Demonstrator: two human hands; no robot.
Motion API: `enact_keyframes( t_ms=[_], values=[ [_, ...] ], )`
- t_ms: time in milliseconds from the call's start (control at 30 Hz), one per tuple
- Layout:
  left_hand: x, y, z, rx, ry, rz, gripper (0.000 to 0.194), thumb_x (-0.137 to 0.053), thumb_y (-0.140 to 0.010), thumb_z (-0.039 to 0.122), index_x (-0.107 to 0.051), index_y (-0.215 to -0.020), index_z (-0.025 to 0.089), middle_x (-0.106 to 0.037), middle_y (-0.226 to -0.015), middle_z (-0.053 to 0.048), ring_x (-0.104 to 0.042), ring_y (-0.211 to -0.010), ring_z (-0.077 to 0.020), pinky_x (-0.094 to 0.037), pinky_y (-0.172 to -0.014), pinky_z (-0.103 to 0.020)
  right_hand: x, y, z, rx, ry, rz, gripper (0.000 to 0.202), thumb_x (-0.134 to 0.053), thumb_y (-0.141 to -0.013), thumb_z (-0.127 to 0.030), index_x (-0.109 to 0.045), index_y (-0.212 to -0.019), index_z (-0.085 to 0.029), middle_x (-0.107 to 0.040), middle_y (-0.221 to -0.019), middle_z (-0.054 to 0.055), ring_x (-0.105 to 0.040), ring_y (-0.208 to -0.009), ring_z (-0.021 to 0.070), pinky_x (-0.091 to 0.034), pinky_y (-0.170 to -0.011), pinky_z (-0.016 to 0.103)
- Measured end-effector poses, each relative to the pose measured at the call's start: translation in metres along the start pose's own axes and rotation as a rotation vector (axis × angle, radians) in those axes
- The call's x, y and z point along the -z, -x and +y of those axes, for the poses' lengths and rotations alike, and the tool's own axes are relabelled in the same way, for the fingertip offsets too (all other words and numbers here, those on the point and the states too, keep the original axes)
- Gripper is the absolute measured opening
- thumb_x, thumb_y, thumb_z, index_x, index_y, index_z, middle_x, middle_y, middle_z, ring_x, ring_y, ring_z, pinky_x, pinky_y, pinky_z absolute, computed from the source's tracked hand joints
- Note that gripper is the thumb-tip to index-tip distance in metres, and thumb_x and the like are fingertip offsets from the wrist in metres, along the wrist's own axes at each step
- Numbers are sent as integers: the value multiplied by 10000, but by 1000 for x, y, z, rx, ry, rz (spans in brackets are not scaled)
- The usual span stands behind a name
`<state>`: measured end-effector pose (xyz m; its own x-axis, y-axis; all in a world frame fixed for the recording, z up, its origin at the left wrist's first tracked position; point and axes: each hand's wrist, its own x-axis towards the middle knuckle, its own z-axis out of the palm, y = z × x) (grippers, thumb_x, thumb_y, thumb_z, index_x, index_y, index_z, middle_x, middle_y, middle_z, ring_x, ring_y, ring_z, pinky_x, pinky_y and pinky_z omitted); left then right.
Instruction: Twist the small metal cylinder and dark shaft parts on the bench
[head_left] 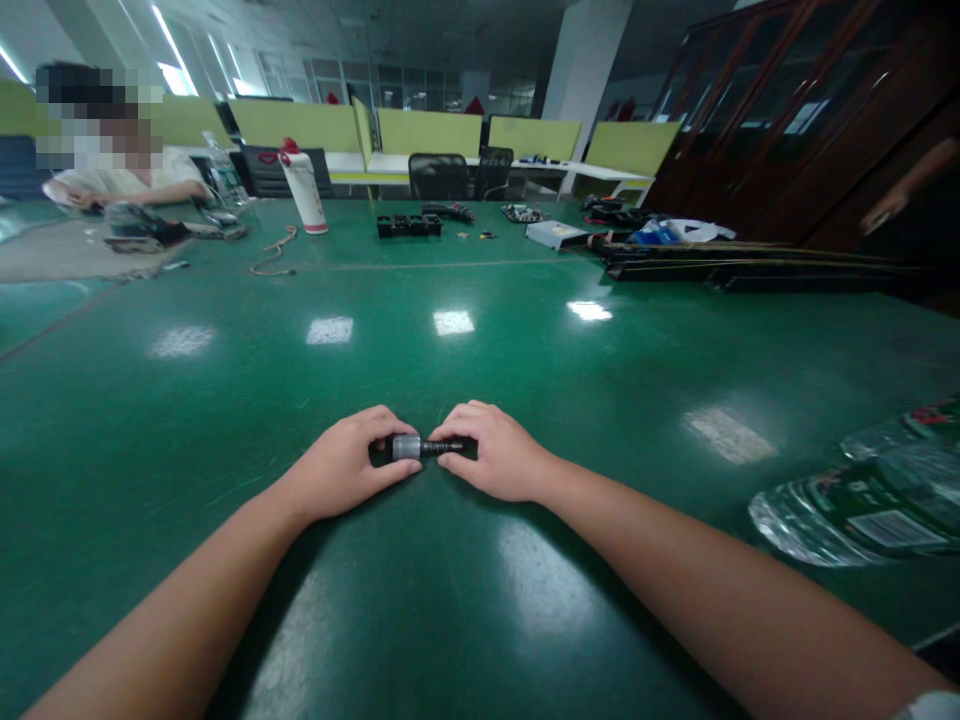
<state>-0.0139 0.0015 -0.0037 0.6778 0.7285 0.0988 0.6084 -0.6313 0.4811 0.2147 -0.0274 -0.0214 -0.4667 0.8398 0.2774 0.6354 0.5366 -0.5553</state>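
Note:
A short grey cylinder [406,447] with dark ends lies sideways in my left hand [352,460], fingers on its far side and thumb on its near side. From its right end runs a thin black ribbed shaft [441,448], which looks like a screw or spring. My right hand [495,450] pinches this shaft between thumb and fingers. Whether the two parts are one piece I cannot tell. Both hands are low over the green tabletop [420,350], close together, their fingertips slightly apart.
Large plastic water bottles [862,510] lie at the right. Farther back are a white bottle with a red lid [304,190], a cord [274,258], a black case [409,226], a grey box [556,234] and long black bars [675,262]. A person [127,180] sits at the far left; another's arm [911,185] shows at the right.

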Motion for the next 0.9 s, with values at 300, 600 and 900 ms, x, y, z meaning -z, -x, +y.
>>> enact_keyframes(
  t_ms=[300,600,900],
  values=[
    [1,-1,2,0,4,2,321,-640,-847,442,-690,-1055,203,-652,-964,-47,-611,-860,-200,-473,-783,-305,0,0,0,0,-14,0,177,-715,-800,-219,-713,-977,-208,-687,-960,33,-574,-911,184,-410,-839,336],
    [2,-1,3,-7,5,8,317,-644,-841,438,-701,-1051,207,-655,-961,-54,-614,-856,-205,-481,-783,-311,2,0,-2,-2,-16,16,125,-721,-804,-236,-718,-923,-198,-691,-903,33,-577,-867,175,-415,-807,320],
    [2,1,2,-4,14,9,298,-644,-846,432,-699,-1038,210,-654,-965,-50,-616,-869,-209,-477,-788,-313,0,0,0,-1,-25,64,92,-737,-776,-214,-717,-860,-183,-679,-828,21,-564,-813,163,-421,-759,292]
  ],
)
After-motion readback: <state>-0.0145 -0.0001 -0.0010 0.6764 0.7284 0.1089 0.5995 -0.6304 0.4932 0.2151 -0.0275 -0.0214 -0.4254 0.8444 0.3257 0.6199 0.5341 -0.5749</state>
